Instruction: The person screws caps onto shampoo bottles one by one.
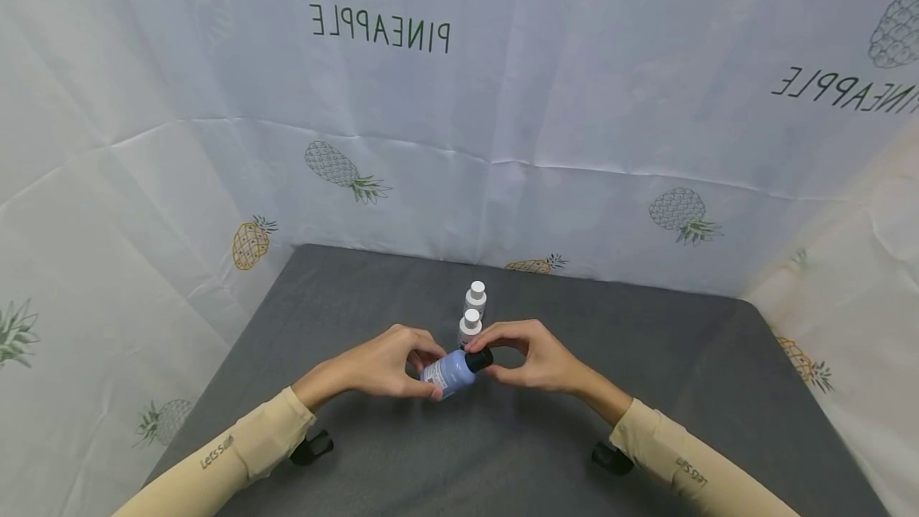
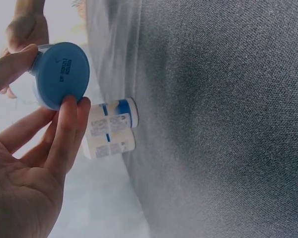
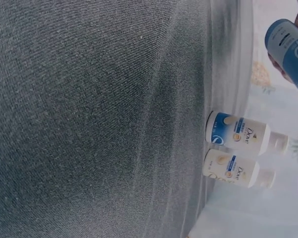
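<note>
A light blue bottle (image 1: 451, 373) with a black cap (image 1: 479, 360) is held tilted above the table. My left hand (image 1: 391, 361) grips its body, thumb on one side and fingers on the other. My right hand (image 1: 534, 357) pinches the black cap between thumb and fingertips. In the left wrist view, the round blue base (image 2: 63, 74) with small dark print faces the camera. Printed lettering on the blue body (image 3: 289, 52) shows in the right wrist view. Just behind it stand two white Dove bottles, one with a blue patch (image 3: 238, 133), the other cream-patterned (image 3: 231, 168).
The dark grey cloth-covered table (image 1: 689, 389) stretches to both sides. A white curtain (image 1: 574, 102) with pineapple prints hangs behind it and at the sides. Black wrist devices (image 1: 312, 447) sit under both forearms, close to the cloth.
</note>
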A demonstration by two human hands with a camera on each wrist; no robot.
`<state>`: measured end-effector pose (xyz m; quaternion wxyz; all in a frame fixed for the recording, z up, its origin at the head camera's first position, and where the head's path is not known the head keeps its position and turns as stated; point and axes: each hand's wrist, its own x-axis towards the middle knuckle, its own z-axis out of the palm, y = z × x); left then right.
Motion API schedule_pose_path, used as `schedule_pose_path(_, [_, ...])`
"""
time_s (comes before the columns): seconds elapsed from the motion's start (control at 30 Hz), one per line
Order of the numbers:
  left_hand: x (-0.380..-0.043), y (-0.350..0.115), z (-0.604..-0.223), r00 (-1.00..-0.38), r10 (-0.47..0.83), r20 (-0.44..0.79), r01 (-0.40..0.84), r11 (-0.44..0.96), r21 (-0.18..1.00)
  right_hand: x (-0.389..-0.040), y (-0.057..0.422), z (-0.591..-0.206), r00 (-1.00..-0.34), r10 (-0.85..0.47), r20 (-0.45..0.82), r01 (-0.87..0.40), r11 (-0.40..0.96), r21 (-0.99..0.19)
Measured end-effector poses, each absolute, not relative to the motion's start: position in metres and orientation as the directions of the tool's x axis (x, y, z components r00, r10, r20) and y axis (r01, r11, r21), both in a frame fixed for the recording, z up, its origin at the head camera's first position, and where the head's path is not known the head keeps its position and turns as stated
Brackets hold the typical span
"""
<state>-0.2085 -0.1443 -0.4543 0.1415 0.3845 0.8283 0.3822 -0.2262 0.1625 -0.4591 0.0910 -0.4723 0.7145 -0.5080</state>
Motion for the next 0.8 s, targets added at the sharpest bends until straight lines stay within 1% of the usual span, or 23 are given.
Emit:
schedule_pose_path(0.4, [-0.2085,-0.1444,-0.4509,-0.67,0.74,0.058,0.531,0.423,0.734,-0.2242,0.1603,-0.4577,-0.572,-0.738,0.357,-0.609,0.091,-0.788])
schedule_pose_path(0.8, [-0.2093,-0.1438,-0.4519,-0.67,0.74,0.054,0.525,0.422,0.739,-0.2245,0.1607,-0.4592,-0.58,-0.735,0.353,-0.587,0.075,-0.806])
